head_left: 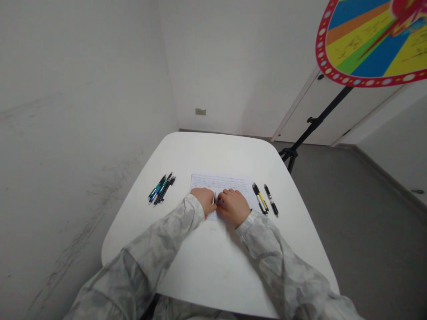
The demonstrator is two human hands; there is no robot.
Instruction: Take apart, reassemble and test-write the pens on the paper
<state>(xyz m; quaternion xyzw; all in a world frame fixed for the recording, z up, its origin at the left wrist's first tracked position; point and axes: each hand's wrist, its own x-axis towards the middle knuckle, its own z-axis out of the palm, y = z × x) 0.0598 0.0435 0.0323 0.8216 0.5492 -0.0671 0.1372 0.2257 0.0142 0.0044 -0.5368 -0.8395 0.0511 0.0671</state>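
Observation:
A sheet of paper (pixel 223 181) with lines of handwriting lies on the white table, partly hidden under both hands. Over its left part my left hand (pixel 204 198) is closed, thumb and fingers pinched toward the middle. Close beside it my right hand (pixel 234 206) is also closed, its fingertips almost meeting the left thumb. Between them shows a short dark piece of a slim pen (pixel 215 197); most of it is covered by the fingers. Which hand bears more of it is hard to see.
Several dark, blue and green pens (pixel 162 189) lie in a bunch at the left. Right of the paper are a black-and-yellow pen (pixel 261 198), a pen beside it, and a black clear-barrelled pen (pixel 271 200). A colourful wheel (pixel 370 40) on a black tripod (pixel 313 126) stands beyond the table (pixel 207 262).

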